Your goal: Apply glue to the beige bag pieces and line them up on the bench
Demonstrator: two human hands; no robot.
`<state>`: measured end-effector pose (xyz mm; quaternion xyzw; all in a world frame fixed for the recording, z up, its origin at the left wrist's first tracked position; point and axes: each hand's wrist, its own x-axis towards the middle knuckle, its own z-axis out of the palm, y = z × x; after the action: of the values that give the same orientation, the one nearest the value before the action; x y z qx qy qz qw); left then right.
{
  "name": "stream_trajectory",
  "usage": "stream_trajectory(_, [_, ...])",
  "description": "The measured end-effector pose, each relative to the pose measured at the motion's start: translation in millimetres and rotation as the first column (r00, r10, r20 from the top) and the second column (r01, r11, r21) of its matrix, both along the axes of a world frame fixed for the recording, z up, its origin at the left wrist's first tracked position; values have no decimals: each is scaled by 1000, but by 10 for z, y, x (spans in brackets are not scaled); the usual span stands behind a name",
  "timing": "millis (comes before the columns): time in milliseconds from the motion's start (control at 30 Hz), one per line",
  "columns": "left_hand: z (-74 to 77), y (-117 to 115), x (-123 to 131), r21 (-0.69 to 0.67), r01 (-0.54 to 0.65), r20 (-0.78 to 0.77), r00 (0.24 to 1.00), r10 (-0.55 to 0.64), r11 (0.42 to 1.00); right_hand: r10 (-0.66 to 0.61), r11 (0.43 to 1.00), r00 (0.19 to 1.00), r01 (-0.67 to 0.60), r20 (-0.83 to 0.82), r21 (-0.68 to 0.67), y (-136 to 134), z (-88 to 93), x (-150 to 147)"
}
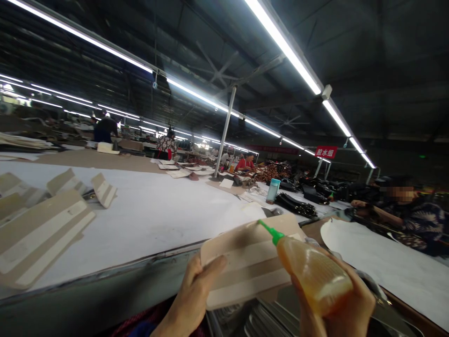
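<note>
My left hand (194,292) grips the lower left corner of a flat beige panel (245,262) with pale strips across it, thumb on top. My right hand (336,304) is wrapped round a squeeze bottle (310,271) of amber glue. The bottle's green nozzle (268,229) points up-left and its tip rests on the panel's upper edge. Both hands are held just in front of the near edge of the long white work table (157,215).
More beige panels (38,234) lie stacked on the table at left. A blue cup (272,190) and dark material piles stand farther along. A person (403,206) sits at right over a white sheet (379,257). Other workers are far back, beside a metal post (224,131).
</note>
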<state>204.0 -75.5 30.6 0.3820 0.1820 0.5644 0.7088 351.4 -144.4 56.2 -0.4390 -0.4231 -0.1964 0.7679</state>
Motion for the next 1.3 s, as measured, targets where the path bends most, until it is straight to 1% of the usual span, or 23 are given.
stream_trajectory(100, [-2, 2, -12, 8, -3, -20, 1000, 3, 1000, -105, 995, 983, 104, -154, -11, 28, 84, 138])
stream_trajectory(167, [0, 4, -14, 17, -4, -18, 1000, 4, 1000, -146, 989, 974, 149, -170, 2, 27, 89, 174])
stream_trajectory(200, [2, 7, -15, 20, 1, -17, 1000, -1, 1000, -145, 988, 979, 150, -140, 26, 19, 75, 166])
stream_trajectory(233, [4, 11, -17, 20, 12, -18, 1000, -11, 1000, -111, 993, 991, 114, -81, 32, 8, 55, 146])
stream_trajectory(300, [5, 24, -26, 22, 35, -25, 999, -35, 999, -4, 1000, 999, 4, 53, 4, -14, 13, 94])
stream_trajectory(333, [2, 33, -33, 18, 38, -30, 999, -38, 999, 34, 999, 995, -33, 94, -16, -20, -4, 77])
stream_trajectory(367, [-3, 42, -40, 14, 35, -32, 999, -35, 999, 36, 999, 993, -34, 117, -17, -21, -16, 71])
stream_trajectory(400, [-11, 51, -47, 9, 26, -32, 999, -26, 1000, 10, 1000, 992, -8, 127, -16, -18, -25, 79])
stream_trajectory(467, [-36, 67, -55, 0, 3, -34, 999, -3, 1000, -89, 996, 990, 89, 105, 7, -6, -41, 122])
stream_trajectory(500, [-50, 73, -55, -3, -1, -36, 999, 1, 1000, -112, 994, 989, 111, 96, 14, -2, -49, 146])
stream_trajectory(533, [-65, 80, -53, 0, 0, -38, 999, 0, 1000, -102, 995, 990, 102, 102, 0, -1, -57, 166])
stream_trajectory(633, [-99, 95, -47, 12, 9, -35, 999, -9, 1000, -10, 998, 991, 18, 133, -59, -6, -60, 184])
stream_trajectory(667, [-105, 100, -47, 15, 6, -36, 999, -6, 1000, -9, 998, 993, 17, 122, -65, -3, -49, 186])
stream_trajectory(700, [-109, 104, -50, 18, 0, -41, 999, 1, 1000, -41, 997, 995, 47, 96, -58, 4, -32, 193])
stream_trajectory(767, [-111, 111, -61, 30, -4, -61, 998, 6, 1000, -148, 989, 989, 148, 5, -8, 30, 9, 234])
stream_trajectory(833, [-109, 114, -75, 51, 7, -79, 997, -3, 999, -208, 978, 976, 210, -64, 20, 56, 38, 303])
stream_trajectory(967, [-104, 118, -96, 76, 7, -80, 997, -1, 997, -186, 982, 980, 188, -70, 25, 60, 28, 414])
stream_trajectory(1100, [-116, 138, -111, 101, 31, -101, 995, -20, 994, -229, 973, 971, 231, -68, 22, 36, -8, 420])
stream_trajectory(1233, [-141, 170, -131, 100, 25, -120, 993, -13, 995, -127, 992, 990, 126, -55, -12, 26, -27, 428])
stream_trajectory(1300, [-146, 180, -142, 92, 27, -125, 992, -15, 995, -128, 992, 991, 128, -30, -5, 30, -24, 452])
